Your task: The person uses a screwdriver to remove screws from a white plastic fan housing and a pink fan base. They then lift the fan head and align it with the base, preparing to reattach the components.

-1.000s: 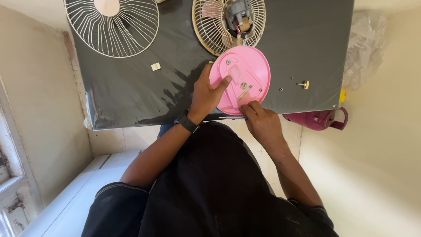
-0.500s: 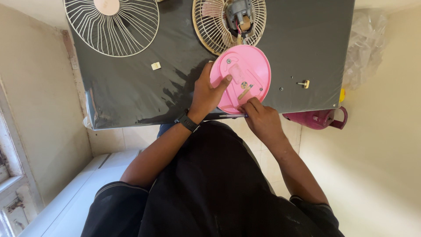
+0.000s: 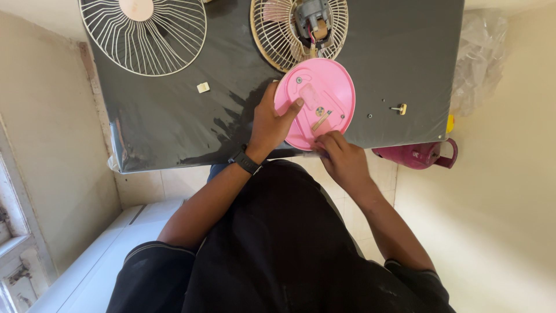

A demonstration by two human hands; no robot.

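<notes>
A round pink fan base [image 3: 324, 87] lies bottom-up at the near edge of a dark grey table [image 3: 174, 116]. My left hand [image 3: 269, 124] grips its left rim, thumb resting on the pink surface. My right hand [image 3: 341, 156] is at the base's near edge, fingers closed around a thin tool [image 3: 320, 122] whose tip touches the middle of the base. A cream fan grille with a grey motor [image 3: 301, 29] sits just beyond the base. A black watch is on my left wrist.
A second cream wire grille [image 3: 145, 35] lies at the table's far left. A small white piece [image 3: 202, 87] and small screws [image 3: 398, 108] rest on the table. A pink jug [image 3: 417, 155] stands on the floor at right, clear plastic [image 3: 480, 58] beyond it.
The pink base and both hands stay almost where they were. My right hand has shifted slightly along the base's near edge.
</notes>
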